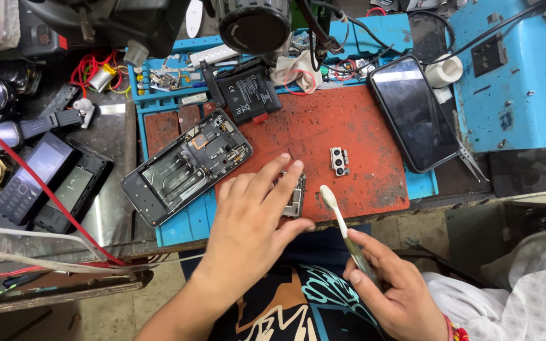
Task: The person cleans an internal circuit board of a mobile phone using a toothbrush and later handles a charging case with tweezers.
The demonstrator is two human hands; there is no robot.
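Observation:
My left hand (254, 218) rests on the red work mat (349, 132), with its fingers pinning a small phone circuit board (296, 197) at the mat's front edge. My right hand (390, 287) grips the handle of a white toothbrush (339, 218), whose bristle head points up toward the board. An opened phone frame (184, 165) without its back cover lies to the left of my left hand. A small camera module (339, 160) sits on the mat just right of the board.
A black phone battery (246, 95) and a black smartphone (413, 113) lie at the back and right. A keypad phone (30, 180), watches, cables, a tape roll (445, 69) and tweezers (472, 163) crowd the bench. A blue machine (519, 76) stands at the right.

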